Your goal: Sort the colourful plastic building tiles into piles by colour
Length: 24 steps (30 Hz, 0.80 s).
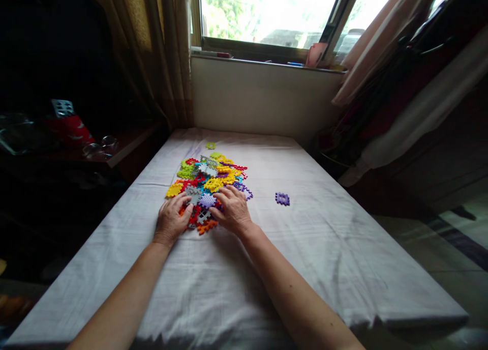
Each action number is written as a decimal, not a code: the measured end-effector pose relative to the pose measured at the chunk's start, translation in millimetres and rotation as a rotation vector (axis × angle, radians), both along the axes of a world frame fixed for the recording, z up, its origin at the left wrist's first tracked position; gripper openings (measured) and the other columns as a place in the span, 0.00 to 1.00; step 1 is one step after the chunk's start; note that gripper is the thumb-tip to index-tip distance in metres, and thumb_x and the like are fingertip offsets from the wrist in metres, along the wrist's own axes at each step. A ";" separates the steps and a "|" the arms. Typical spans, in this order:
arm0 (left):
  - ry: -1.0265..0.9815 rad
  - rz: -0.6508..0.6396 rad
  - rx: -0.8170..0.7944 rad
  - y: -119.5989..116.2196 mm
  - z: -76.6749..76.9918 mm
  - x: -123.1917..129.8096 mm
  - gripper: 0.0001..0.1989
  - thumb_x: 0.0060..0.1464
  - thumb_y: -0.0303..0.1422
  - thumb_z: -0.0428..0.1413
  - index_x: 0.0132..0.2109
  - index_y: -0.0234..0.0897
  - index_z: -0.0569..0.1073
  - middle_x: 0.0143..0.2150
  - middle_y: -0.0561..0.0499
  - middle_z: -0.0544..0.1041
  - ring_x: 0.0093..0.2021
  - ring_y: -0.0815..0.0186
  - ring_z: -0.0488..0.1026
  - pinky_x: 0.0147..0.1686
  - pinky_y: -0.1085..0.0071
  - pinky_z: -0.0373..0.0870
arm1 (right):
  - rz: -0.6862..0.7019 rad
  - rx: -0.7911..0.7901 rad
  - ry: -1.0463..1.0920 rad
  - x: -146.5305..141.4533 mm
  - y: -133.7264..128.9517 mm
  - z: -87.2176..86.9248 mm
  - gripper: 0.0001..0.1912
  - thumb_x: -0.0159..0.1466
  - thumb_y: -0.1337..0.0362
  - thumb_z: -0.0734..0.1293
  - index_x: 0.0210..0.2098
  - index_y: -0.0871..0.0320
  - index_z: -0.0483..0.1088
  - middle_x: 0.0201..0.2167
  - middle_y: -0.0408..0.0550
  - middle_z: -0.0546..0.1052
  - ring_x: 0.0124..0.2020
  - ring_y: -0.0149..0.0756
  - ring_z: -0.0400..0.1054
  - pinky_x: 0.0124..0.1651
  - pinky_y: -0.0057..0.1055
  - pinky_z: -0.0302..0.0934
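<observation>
A pile of colourful notched plastic pieces (pixel 200 179) lies on the white cloth of the table (pixel 305 268), left of its middle. My left hand (pixel 173 216) rests at the pile's near left edge, its fingers apart and touching the pieces. On the near right side, my right hand (pixel 232 210) has its fingers spread over the pile, close to a light purple piece (pixel 208 201). Between both hands are grey, red and orange pieces. A single purple piece (pixel 282 199) lies apart to the right. Beyond the pile is a lone yellow-green piece (pixel 210 146).
At the left, a dark side table (pixel 133 145) holds a red patterned container (pixel 72 130) and glasses (pixel 101 147). A curtain (pixel 175 60) and a window sill (pixel 267 62) are behind the table. Clothes (pixel 412 90) hang at the right.
</observation>
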<state>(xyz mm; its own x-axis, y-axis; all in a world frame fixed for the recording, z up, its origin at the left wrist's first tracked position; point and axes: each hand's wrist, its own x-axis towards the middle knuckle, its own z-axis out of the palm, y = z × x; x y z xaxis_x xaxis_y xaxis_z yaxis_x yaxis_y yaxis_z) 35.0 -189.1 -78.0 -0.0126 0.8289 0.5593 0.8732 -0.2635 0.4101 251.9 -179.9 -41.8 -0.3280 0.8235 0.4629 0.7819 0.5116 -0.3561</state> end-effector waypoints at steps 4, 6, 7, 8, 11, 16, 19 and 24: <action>-0.011 -0.009 -0.010 0.7 -0.3 -1.4 0.16 0.61 0.41 0.50 0.49 0.41 0.77 0.56 0.44 0.79 0.55 0.54 0.76 0.58 0.54 0.69 | 0.013 -0.122 -0.112 -14.9 4.2 6.4 0.21 0.62 0.53 0.72 0.54 0.50 0.74 0.56 0.51 0.77 0.65 0.51 0.59 0.62 0.49 0.53; -0.009 -0.013 -0.017 0.9 -0.4 -1.7 0.16 0.61 0.41 0.51 0.49 0.41 0.77 0.56 0.45 0.79 0.55 0.54 0.76 0.58 0.54 0.69 | 0.020 -0.139 -0.119 -15.3 5.4 6.5 0.19 0.63 0.55 0.71 0.53 0.50 0.74 0.53 0.50 0.78 0.64 0.49 0.60 0.62 0.48 0.52; -0.009 -0.017 -0.018 0.9 -0.5 -1.7 0.16 0.61 0.41 0.50 0.48 0.41 0.77 0.56 0.45 0.79 0.55 0.55 0.76 0.58 0.55 0.69 | 0.024 -0.138 -0.113 -14.5 5.5 6.1 0.18 0.63 0.56 0.70 0.52 0.50 0.74 0.52 0.49 0.79 0.63 0.49 0.60 0.63 0.48 0.51; -0.008 -0.020 -0.017 0.9 -0.5 -1.6 0.16 0.61 0.41 0.50 0.48 0.41 0.77 0.56 0.45 0.79 0.55 0.55 0.76 0.59 0.55 0.69 | 0.027 -0.136 -0.105 -13.4 5.3 5.4 0.18 0.63 0.56 0.71 0.52 0.50 0.75 0.52 0.49 0.79 0.63 0.48 0.60 0.63 0.48 0.51; -0.002 -0.024 -0.009 0.8 -0.6 -0.9 0.16 0.61 0.42 0.50 0.49 0.42 0.77 0.56 0.45 0.79 0.56 0.55 0.75 0.59 0.54 0.69 | 0.013 -0.129 -0.075 -10.2 4.1 3.0 0.17 0.62 0.55 0.72 0.51 0.49 0.75 0.55 0.49 0.77 0.64 0.49 0.60 0.63 0.48 0.51; -0.006 -0.026 -0.005 1.7 -1.2 -1.1 0.17 0.61 0.42 0.50 0.49 0.41 0.77 0.56 0.44 0.79 0.56 0.54 0.75 0.60 0.53 0.68 | 0.029 -0.115 -0.094 -10.2 3.9 2.8 0.10 0.65 0.55 0.70 0.44 0.48 0.77 0.51 0.45 0.80 0.60 0.45 0.63 0.63 0.47 0.50; -0.009 -0.034 -0.010 2.5 -2.1 -2.7 0.16 0.61 0.42 0.50 0.49 0.42 0.76 0.57 0.45 0.78 0.56 0.55 0.75 0.60 0.54 0.68 | 0.058 -0.043 -0.080 -9.5 4.0 4.5 0.08 0.69 0.58 0.66 0.41 0.48 0.77 0.47 0.43 0.82 0.58 0.42 0.66 0.64 0.46 0.50; -0.006 -0.030 -0.004 2.4 -3.5 -4.4 0.16 0.60 0.42 0.51 0.49 0.43 0.77 0.57 0.46 0.79 0.56 0.54 0.75 0.60 0.54 0.69 | -0.080 0.106 0.131 16.6 11.0 7.6 0.13 0.71 0.60 0.62 0.44 0.51 0.78 0.47 0.46 0.82 0.52 0.39 0.70 0.60 0.38 0.56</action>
<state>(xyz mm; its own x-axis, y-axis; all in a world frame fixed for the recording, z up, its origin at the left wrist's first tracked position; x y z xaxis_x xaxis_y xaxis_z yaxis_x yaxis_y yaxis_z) 30.6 -186.8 -81.4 0.0091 0.8313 0.5557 0.8625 -0.2877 0.4163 268.5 -168.9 -34.2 -0.1944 0.7889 0.5830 0.7724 0.4895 -0.4048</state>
